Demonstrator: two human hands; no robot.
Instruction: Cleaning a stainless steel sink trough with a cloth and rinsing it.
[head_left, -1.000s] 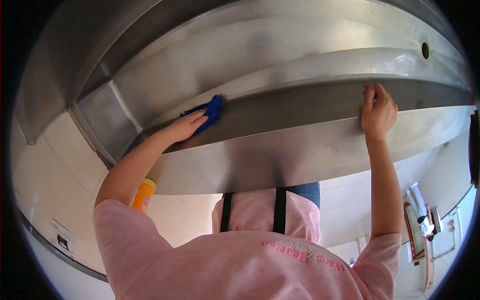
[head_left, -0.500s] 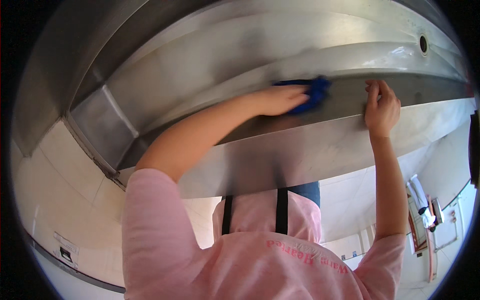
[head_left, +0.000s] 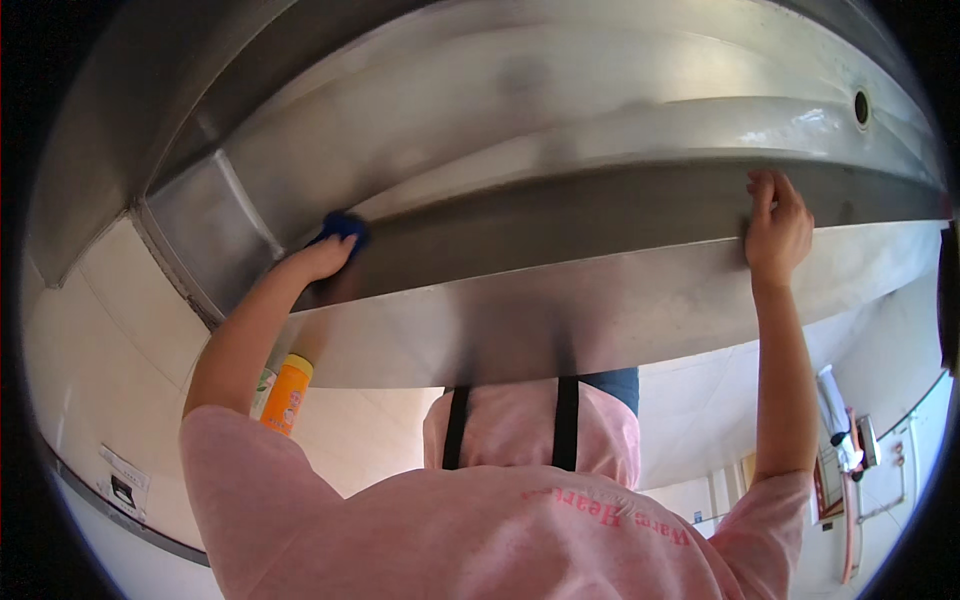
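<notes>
A long stainless-steel trough (head_left: 640,310) runs across in front of me. Near its left end, my left hand (head_left: 325,258) is closed on a dark blue cloth (head_left: 346,226), pressing it low inside the trough by the corner. Part of the cloth is hidden under my fingers. Farther right, my right hand (head_left: 780,225) lies at the front rim, fingers loosely curled together over the inner side, with nothing seen in them.
A round hole (head_left: 861,107) pierces the trough's back panel at the right. An orange bottle with a yellow cap (head_left: 287,395) stands beyond my left arm, beside a partly hidden greenish item (head_left: 264,390). Tiled wall (head_left: 100,330) borders the left; hanging items (head_left: 848,435) are at the far right.
My left hand has swept the blue cloth leftward from the trough's middle to its left end. The orange bottle has come into sight. My right hand has stayed at the rim.
</notes>
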